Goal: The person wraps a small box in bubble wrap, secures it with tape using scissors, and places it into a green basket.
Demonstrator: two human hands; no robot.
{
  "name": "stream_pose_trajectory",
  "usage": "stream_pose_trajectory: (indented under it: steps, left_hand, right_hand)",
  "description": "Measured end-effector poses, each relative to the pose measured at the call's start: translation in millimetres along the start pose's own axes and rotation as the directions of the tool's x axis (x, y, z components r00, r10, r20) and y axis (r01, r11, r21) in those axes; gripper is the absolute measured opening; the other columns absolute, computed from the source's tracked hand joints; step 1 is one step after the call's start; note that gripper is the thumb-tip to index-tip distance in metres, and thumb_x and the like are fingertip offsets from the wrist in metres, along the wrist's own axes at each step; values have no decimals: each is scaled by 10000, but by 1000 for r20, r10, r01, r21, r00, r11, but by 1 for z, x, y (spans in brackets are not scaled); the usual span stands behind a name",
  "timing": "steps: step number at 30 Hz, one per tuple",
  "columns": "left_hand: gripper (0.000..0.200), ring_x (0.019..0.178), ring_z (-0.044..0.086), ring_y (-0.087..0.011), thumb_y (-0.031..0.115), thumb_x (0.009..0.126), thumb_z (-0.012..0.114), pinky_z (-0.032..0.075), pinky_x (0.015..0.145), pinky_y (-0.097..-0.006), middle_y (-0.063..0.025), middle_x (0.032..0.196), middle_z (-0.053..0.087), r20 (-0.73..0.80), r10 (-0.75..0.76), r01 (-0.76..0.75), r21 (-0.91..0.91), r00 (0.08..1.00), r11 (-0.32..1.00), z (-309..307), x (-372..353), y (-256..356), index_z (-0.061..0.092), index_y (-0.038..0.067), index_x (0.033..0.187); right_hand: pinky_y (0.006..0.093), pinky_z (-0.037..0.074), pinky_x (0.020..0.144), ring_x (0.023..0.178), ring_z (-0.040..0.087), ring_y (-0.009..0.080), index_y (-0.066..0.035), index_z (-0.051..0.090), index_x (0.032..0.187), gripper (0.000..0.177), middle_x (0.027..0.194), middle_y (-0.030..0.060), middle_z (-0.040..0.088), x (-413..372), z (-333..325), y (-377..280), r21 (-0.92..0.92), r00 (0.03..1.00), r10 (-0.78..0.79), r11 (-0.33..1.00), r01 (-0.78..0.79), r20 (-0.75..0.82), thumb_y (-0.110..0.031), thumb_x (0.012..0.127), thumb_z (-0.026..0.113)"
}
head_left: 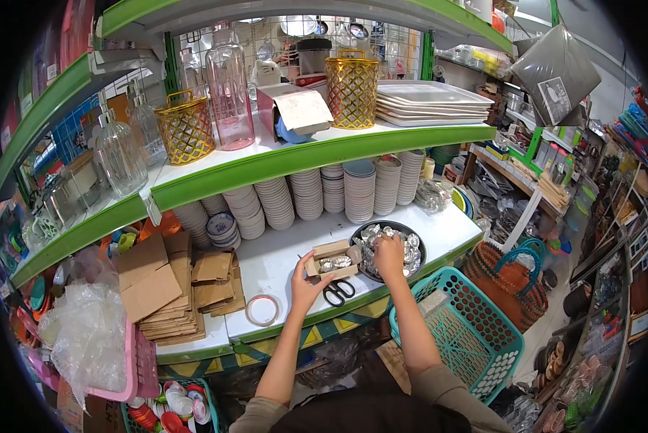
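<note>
My left hand point(307, 286) grips a small open cardboard box point(312, 268) by its left end, thumb along the near side. Silver, foil-like pieces point(336, 263) lie inside the box. To its right, a round dark pan point(424, 252) holds several similar shiny silver pieces point(412, 255). Over the pan, my right hand point(390, 257) has its fingers bent together among the pieces; what they hold, if anything, is hidden. Black-handled scissors point(339, 292) lie just below the box, and a roll of clear tape point(263, 310) rests to the left.
Flattened cardboard pieces point(158, 310) are stacked at the left. Stacks of white bowls point(308, 195) line the back under a green-edged shelf point(324, 150). A teal basket point(511, 335) stands at the right front, a pink basket point(142, 368) at the left.
</note>
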State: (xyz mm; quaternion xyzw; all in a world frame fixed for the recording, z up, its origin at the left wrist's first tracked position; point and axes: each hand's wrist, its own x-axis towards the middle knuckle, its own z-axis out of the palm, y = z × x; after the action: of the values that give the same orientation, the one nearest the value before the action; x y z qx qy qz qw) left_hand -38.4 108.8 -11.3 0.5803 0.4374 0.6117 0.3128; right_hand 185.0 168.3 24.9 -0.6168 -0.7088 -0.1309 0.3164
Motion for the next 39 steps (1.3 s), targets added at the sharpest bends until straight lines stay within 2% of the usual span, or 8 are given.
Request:
stream_pose_trajectory:
  steps: [8, 10, 14, 16, 20, 25, 34, 39]
  left_hand:
    - [728, 1091, 578, -225, 165, 674, 842, 545, 803, -352, -104, 1261, 551, 5, 15, -15, -18, 1000, 1000, 0, 1, -7, 488, 97, 1306]
    - [727, 1087, 580, -225, 166, 673, 842, 546, 801, -351, -105, 1259, 552, 1, 17, -17, -11, 1000, 1000, 0, 1, -5, 488, 97, 1304]
    - [725, 1091, 580, -226, 171, 672, 845, 549, 795, -350, -109, 1257, 554, 1, 10, -10, 16, 1000, 1000, 0, 0, -2, 489, 96, 1300]
    - [726, 1094, 579, -226, 172, 671, 845, 550, 791, -350, -110, 1255, 555, 1, 19, -19, 16, 1000, 1000, 0, 0, -2, 488, 95, 1299]
    - [728, 1098, 577, -224, 168, 670, 845, 554, 784, -347, -112, 1254, 555, -1, 18, -18, -7, 1000, 1000, 1, 1, -3, 486, 92, 1298]
    - [724, 1098, 574, -219, 146, 674, 837, 554, 794, -348, -115, 1260, 551, 9, 15, -15, -16, 1000, 1000, 0, 1, 0, 481, 89, 1301]
    - [723, 1097, 553, -211, 38, 698, 807, 545, 864, -350, -106, 1270, 506, 18, 6, -4, -107, 1000, 994, -1, 0, 0, 447, 64, 1325]
    - [702, 1145, 516, -214, -3, 728, 777, 530, 892, -347, -119, 1285, 474, -11, -33, 29, -243, 999, 970, -7, -3, 6, 426, 49, 1334]
  right_hand:
    - [418, 465, 662, 733, 563, 316, -40, 674, 745, 52, 773, 113, 651, 2, -7, 0, 161, 974, -10, 986, 47, -227, -27, 696, 664]
    - [397, 466, 696, 770, 587, 283, -42, 682, 785, 56, 805, 104, 665, 3, -16, -11, 348, 960, 63, 937, 38, -273, -54, 730, 684]
    - [378, 470, 681, 743, 585, 260, -43, 690, 815, 84, 815, 106, 673, 1, -36, -38, 671, 980, 150, 741, -27, -127, -66, 736, 711]
    - [354, 471, 672, 704, 573, 248, -48, 696, 830, 92, 794, 94, 673, -2, -37, -48, 740, 997, 29, 671, 38, -78, -78, 745, 716]
    - [347, 470, 714, 743, 571, 251, -40, 707, 850, 121, 774, 88, 672, -11, -31, -61, 588, 972, -226, 779, 220, -64, -58, 731, 718]
    - [358, 474, 737, 765, 568, 261, -41, 707, 853, 121, 767, 84, 669, -23, -16, -71, 544, 945, -308, 778, 315, -107, -28, 734, 694]
    - [391, 455, 852, 915, 571, 321, -52, 646, 1022, 250, 1060, 137, 624, -24, -24, -68, 464, 941, -47, 861, 208, -335, -37, 773, 639]
    - [376, 467, 858, 975, 614, 323, -18, 584, 1134, 295, 1058, 175, 633, -34, -11, -76, 768, 981, 178, 638, -56, -76, -91, 850, 617]
